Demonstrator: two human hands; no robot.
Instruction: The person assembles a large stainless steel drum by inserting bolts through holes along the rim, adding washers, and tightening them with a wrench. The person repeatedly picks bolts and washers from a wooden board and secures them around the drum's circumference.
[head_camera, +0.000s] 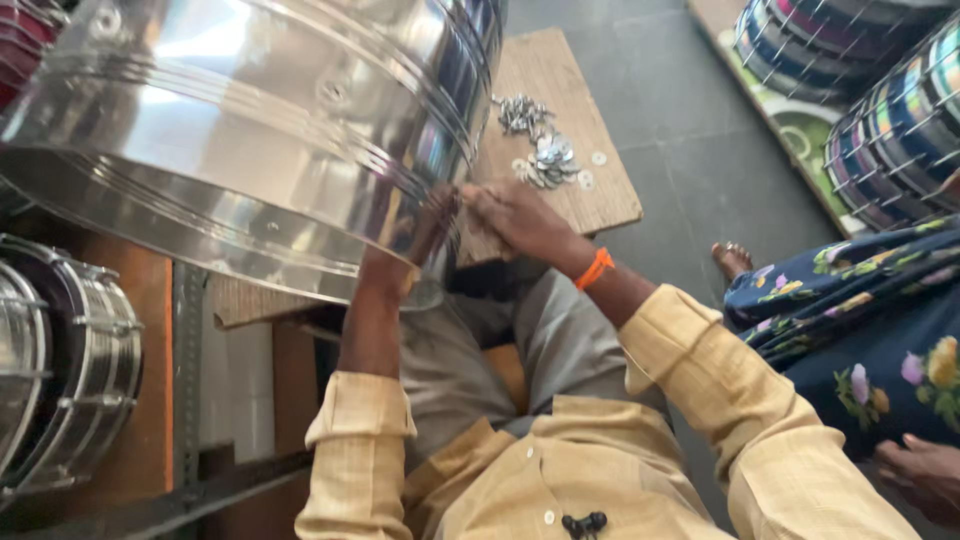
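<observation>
A large shiny steel drum shell lies on its side across the upper left. My right hand, with an orange band at the wrist, presses against the shell's lower rim, fingers closed; what it pinches is too small to tell. My left hand reaches up along the rim next to it, partly hidden by the shell, touching the metal. A wooden board just beyond carries a pile of small metal rivets and washers.
A finished steel-rimmed drum stands at the left edge. Stacked colourful drums in wire frames fill the upper right. Another person in floral blue cloth sits at the right, a foot on the grey tile floor.
</observation>
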